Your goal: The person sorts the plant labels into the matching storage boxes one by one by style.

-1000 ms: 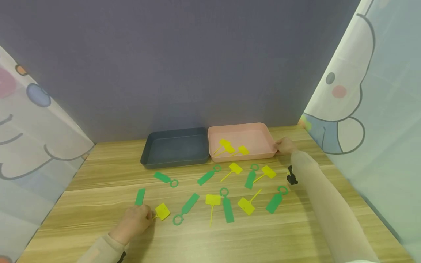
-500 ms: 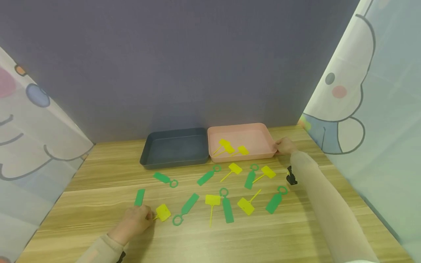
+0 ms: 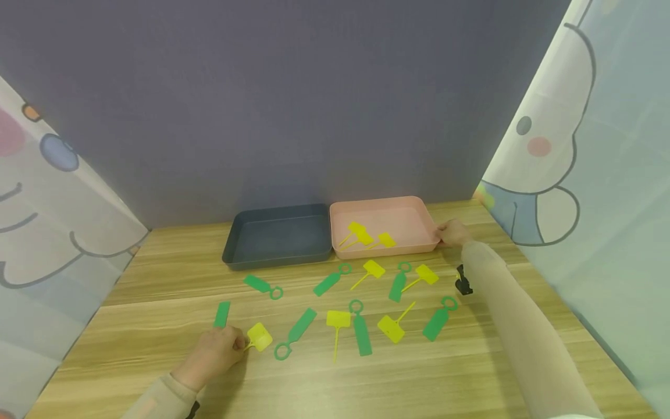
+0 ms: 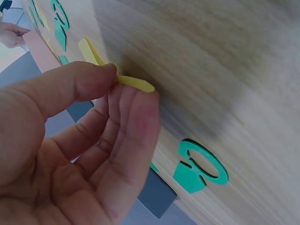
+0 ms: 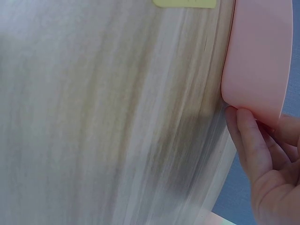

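Note:
My left hand [image 3: 217, 352] pinches the thin stem of a yellow T-shaped plant label [image 3: 259, 337] between thumb and forefinger, low over the table at the left. The left wrist view shows the stem's end [image 4: 137, 83] sticking out past the thumb. Just beyond that hand lies a green ring-ended tag [image 3: 222, 314], its ring hidden by the hand in the head view. At the back right, my right hand [image 3: 454, 233] holds the right front corner of a shallow pink tray [image 5: 258, 56], fingers on its outer wall, thumb by the rim. Several yellow labels [image 3: 361, 233] lie inside the tray.
A dark blue tray [image 3: 282, 259] stands against the pink one on its left. Several green ring tags [image 3: 363, 334] and yellow labels [image 3: 338, 318] are scattered over the wooden table [image 3: 398, 384]. A grey partition [image 3: 314, 105] rises behind the trays, with printed curtains [image 3: 617, 174] at both sides.
The yellow label's head tilts slightly in my left hand's pinch. Otherwise both hands and the trays stay almost where they were.

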### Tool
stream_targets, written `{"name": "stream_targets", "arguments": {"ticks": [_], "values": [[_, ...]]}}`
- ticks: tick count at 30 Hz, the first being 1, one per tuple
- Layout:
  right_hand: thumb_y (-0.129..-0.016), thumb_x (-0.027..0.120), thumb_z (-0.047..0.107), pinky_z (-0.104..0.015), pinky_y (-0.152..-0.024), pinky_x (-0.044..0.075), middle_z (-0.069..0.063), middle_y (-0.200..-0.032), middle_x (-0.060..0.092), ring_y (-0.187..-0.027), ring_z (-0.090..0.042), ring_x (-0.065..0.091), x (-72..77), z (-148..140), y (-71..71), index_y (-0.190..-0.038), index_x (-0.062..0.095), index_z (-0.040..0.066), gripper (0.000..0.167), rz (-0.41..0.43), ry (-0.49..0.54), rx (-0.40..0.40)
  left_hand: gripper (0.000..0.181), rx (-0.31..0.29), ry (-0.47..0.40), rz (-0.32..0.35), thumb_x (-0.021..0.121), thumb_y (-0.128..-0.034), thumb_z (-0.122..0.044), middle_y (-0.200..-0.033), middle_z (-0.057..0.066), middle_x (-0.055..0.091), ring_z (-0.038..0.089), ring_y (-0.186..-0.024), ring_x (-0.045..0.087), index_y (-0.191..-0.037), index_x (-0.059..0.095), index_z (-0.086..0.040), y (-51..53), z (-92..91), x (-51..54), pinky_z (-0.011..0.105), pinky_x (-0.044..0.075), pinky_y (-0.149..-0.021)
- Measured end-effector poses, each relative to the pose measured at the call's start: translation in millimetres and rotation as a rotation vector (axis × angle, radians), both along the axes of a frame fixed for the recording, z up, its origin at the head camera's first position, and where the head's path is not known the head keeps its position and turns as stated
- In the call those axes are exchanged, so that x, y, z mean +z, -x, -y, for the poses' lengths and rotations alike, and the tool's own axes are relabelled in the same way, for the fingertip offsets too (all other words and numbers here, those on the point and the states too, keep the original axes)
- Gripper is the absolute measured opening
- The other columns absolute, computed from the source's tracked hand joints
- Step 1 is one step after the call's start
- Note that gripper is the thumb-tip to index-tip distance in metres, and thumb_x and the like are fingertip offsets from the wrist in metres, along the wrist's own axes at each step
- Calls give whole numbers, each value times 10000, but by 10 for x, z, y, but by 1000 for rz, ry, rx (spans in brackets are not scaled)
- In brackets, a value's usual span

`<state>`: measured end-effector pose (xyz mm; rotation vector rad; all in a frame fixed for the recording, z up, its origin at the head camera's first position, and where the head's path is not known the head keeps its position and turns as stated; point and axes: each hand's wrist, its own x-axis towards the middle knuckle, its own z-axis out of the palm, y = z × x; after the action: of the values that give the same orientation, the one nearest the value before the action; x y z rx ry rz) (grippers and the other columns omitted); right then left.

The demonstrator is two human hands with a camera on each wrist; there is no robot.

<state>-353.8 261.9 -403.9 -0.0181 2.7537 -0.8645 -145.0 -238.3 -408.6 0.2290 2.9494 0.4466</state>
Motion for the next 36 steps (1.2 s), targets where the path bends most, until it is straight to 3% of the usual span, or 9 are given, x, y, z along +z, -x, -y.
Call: {"name": "stream_targets", "arguments": {"ticks": [6,15,21,25,29,34,36], "values": [[-962,398,124,-430,-935,462,-289,-1142,583,-931,-251,633,1,-8,4,-1239,445,-168,405,3,7,1,55,-20,21,-27,704,-740,-67,-747,50,667,128,-626,559,-711,659,-77,20,-17,-9,300,509,-575],[-962,402,117,-414,-912,481,-297,-1144,578,-932,-260,638,-16,-33,22,-1232,454,-169,396,0,8,-1,61,-32,-47,-19,685,-722,-3,-784,65,664,168,-703,603,-728,651,-53,102,-67,6,327,534,-620],[-961,406,127,-406,-909,481,-288,-1130,589,-917,-252,647,-25,-46,22,-1222,465,-166,397,-3,19,-9,255,-107,-54,-54,625,-725,30,-551,-60,459,59,-505,387,-560,497,-117,205,-167,67,171,347,-447],[-958,409,113,-386,-884,499,-301,-1128,583,-901,-244,653,-43,-51,20,-1212,469,-175,389,-17,29,-6,145,-171,-71,-140,647,-712,49,-627,7,607,112,-555,549,-633,608,-67,279,-271,127,192,463,-494],[-946,416,91,-311,-794,535,-306,-1095,598,-815,-175,655,-81,-59,37,-1173,506,-177,363,-44,49,2,101,-206,-70,-172,672,-709,53,-756,80,681,193,-690,638,-734,677,-45,352,-382,189,248,530,-587],[-935,422,82,-242,-703,538,-305,-1047,618,-763,-163,662,-111,-82,72,-1137,531,-183,350,-72,72,10,116,-231,-42,-148,649,-771,17,-630,-18,588,59,-528,462,-689,653,-65,432,-525,247,155,405,-467],[-936,425,81,-251,-714,542,-313,-1067,607,-790,-193,668,-105,-88,78,-1148,521,-185,353,-66,81,1,260,-243,-41,-136,624,-790,21,-552,-73,432,32,-486,318,-577,534,-96,468,-574,261,129,281,-444]]}}
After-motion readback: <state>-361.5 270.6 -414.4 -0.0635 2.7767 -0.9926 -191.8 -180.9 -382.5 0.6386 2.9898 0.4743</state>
